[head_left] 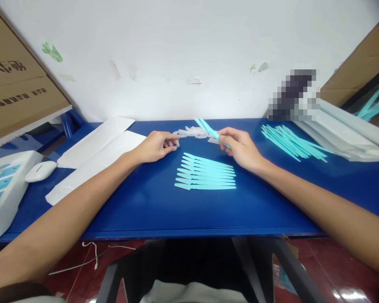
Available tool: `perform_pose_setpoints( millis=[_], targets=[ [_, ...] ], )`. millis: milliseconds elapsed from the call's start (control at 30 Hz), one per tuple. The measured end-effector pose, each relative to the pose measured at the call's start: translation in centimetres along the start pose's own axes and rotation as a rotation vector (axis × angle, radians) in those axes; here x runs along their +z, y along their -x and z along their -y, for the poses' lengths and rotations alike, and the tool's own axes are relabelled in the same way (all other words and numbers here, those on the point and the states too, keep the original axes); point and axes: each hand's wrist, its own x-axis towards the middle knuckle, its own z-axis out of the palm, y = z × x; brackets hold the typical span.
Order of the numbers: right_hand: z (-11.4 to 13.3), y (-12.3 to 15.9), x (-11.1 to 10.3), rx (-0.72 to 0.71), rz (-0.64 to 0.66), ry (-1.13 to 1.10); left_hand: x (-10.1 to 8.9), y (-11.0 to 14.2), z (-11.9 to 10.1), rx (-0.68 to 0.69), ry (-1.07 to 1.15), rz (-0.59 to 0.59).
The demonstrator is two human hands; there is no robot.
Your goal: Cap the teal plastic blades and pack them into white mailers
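Observation:
My left hand (156, 146) pinches a small translucent blade cap (177, 143) between thumb and fingers. In my right hand (240, 147) are what look like two turquoise eyebrow razors (206, 127), their heads pointing up and left toward the wall. The fingers partly cover their handles. Between and behind the hands lies a loose pile of translucent caps (191, 131). Nearer to me, several turquoise eyebrow razors (208, 172) are laid in a fanned row, heads to the left. A bigger heap of turquoise razors (292, 143) lies to the right of my right hand.
White paper-like sheets (96, 145) lie at the left of the blue table (158, 210). A white power strip (6, 185) and a white earbud case (41, 171) sit farther left. Cardboard boxes (19, 84) stand at both sides. White plastic bags (350, 134) lie at right.

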Motion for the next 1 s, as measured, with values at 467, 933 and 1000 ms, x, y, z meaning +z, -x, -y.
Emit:
perform_pose_setpoints(
  millis=[467, 933, 1000],
  targets=[
    [-0.2, 0.1, -0.3, -0.124, 0.017, 0.295, -0.6, -0.1, -0.2, -0.023, -0.01, 0.055],
    [0.5, 0.6, -1.0, -0.337, 0.209, 0.861, -0.8, -0.2, 0.3, -0.086, -0.041, 0.114],
    [0.5, 0.6, -1.0, -0.336, 0.224, 0.864, -0.7, -0.2, 0.3, -0.02, -0.108, 0.116]
  ],
)
